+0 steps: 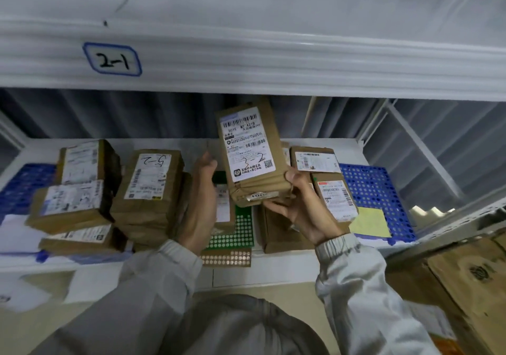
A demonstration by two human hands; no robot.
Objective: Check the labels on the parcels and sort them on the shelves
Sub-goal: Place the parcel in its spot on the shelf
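Note:
My right hand [298, 212] grips the bottom end of a brown parcel [253, 152] and holds it upright over the shelf. Its white label faces me with "3-2" handwritten on it. My left hand [200, 201] hangs just left of that parcel with fingers loosely curled and holds nothing. More brown parcels lie on the white shelf board [301, 261]: a tall stack marked "5-2" [149, 187] left of my left hand, and a parcel pile [74, 190] farther left. Another parcel [315, 160] and a leaning parcel [336, 198] lie right of my right hand.
The shelf beam above carries a tag "2-1" [112, 59]. Blue perforated mats [375, 190] lie at both shelf ends, a green perforated mat [241, 226] in the middle, and a yellow sheet [371, 221] at the right. Large cardboard boxes [465, 278] stand at lower right.

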